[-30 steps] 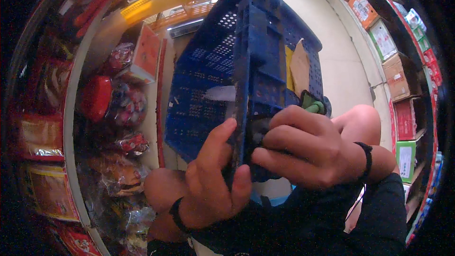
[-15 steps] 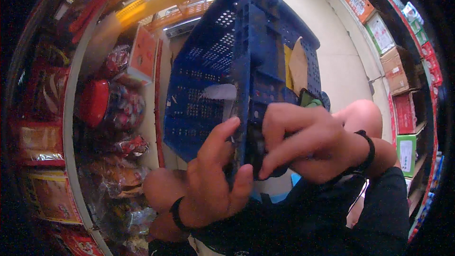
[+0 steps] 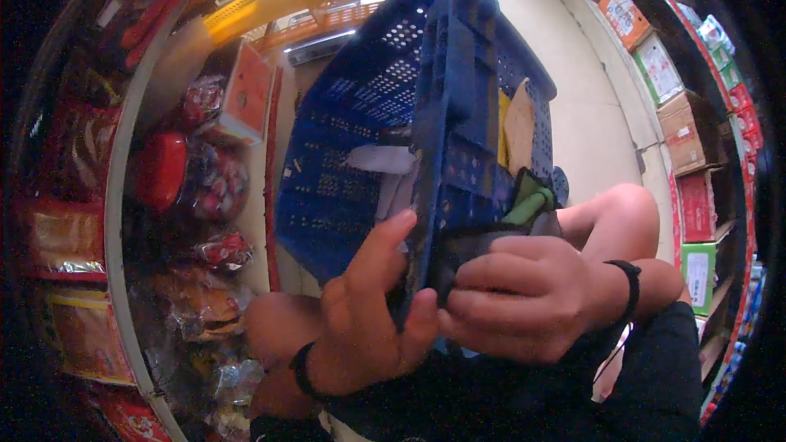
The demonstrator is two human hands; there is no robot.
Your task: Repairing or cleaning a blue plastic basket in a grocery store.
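Observation:
A blue perforated plastic crate [image 3: 452, 115] stands tilted in front of me between my bare knees, its middle wall toward me. My left hand [image 3: 364, 311] grips the near edge of that wall, index finger and thumb bent against it. Just right of it my right hand [image 3: 516, 295] has curled fingers low against a dark grey, blurred item [image 3: 475, 243]; what they hold is hidden. Pale paper scraps [image 3: 381, 159] cling inside the left part of the crate. A tan cardboard piece [image 3: 520, 123] and a green cloth-like item [image 3: 532, 200] are in the right part.
Shelves of packaged goods run along the left, with a red-lidded jar [image 3: 164, 168] and an orange box [image 3: 246, 90]. Cardboard cartons [image 3: 688, 131] line the right shelf. A yellow perforated crate [image 3: 237, 12] is at the back, and pale floor tiles [image 3: 585, 115] show right of the blue crate.
My right hand has moved down, its fingers drawing closer together, uncovering more of the green item and dark material. The crate has shifted slightly. My left hand stays on its edge.

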